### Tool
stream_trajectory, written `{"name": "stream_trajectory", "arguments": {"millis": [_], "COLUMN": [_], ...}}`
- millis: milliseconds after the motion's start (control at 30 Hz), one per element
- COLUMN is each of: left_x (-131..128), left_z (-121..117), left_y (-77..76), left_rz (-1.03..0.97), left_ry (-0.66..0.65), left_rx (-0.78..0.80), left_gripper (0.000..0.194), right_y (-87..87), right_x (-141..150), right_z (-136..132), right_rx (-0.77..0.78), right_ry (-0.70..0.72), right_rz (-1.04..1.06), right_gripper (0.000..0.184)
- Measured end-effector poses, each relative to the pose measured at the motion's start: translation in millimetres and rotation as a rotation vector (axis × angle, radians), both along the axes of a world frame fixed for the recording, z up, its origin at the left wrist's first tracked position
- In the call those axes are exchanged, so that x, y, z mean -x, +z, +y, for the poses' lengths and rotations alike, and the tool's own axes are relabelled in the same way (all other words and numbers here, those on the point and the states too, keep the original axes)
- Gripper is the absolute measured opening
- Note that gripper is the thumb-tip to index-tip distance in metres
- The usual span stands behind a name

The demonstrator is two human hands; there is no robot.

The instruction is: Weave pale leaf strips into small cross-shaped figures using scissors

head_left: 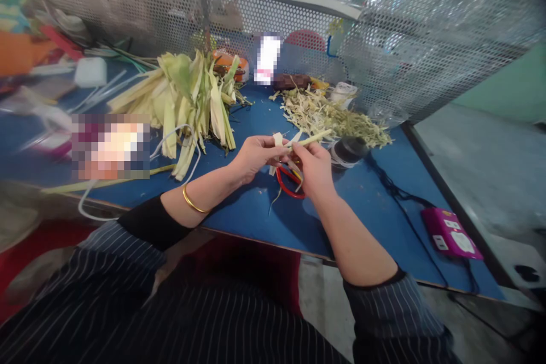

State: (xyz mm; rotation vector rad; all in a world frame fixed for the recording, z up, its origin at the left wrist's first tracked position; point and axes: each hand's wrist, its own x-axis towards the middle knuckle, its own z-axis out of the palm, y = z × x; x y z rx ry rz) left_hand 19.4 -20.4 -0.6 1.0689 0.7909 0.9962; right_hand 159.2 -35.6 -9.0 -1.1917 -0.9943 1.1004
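My left hand point(253, 158) and my right hand point(318, 169) meet above the blue table, fingers pinched together. Between them is a narrow, pale green strip of corn husk point(319, 136), its free end pointing right past my right hand. A whitish husk piece sticks up by my left fingertips. Below my hands lies a pair of scissors with red handles point(281, 183), partly hidden by my right hand and some husk scraps. To the left spreads a pile of long corn husks point(173, 91). Beyond my right hand is a heap of shredded husk trimmings point(324, 116).
A dark-topped jar or spool point(350, 151) stands just right of my right hand. A magenta power strip point(452, 233) with black cords lies at the right edge. A white cable point(198, 153) loops at left. Perforated metal mesh point(277, 0) rises behind the table point(251, 210).
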Motion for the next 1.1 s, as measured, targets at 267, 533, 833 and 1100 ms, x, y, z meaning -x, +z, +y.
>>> {"name": "stream_trajectory", "arguments": {"millis": [267, 533, 833, 1100], "left_x": [3.9, 5.7, 2.4, 3.1], "left_z": [8.7, 14.9, 1.1, 0.7], "left_y": [3.6, -0.9, 6.6, 4.7], "left_rz": [0.082, 0.055, 0.229, 0.19], "left_ry": [0.281, 0.273, -0.003, -0.12], "left_rx": [0.01, 0.08, -0.18, -0.086], "left_gripper": [0.013, 0.012, 0.017, 0.016], "right_y": [-0.1, 6.4, 9.0, 6.4], "right_x": [-1.3, -3.3, -10.5, -14.1], "right_z": [-6.8, -13.3, -6.2, -1.9], "right_rx": [-0.173, -0.623, -0.639, -0.39], "right_ry": [0.15, 0.22, -0.149, -0.23], "right_rz": [-0.41, -1.062, -1.051, -1.117], "right_gripper": [0.015, 0.015, 0.018, 0.023]}}
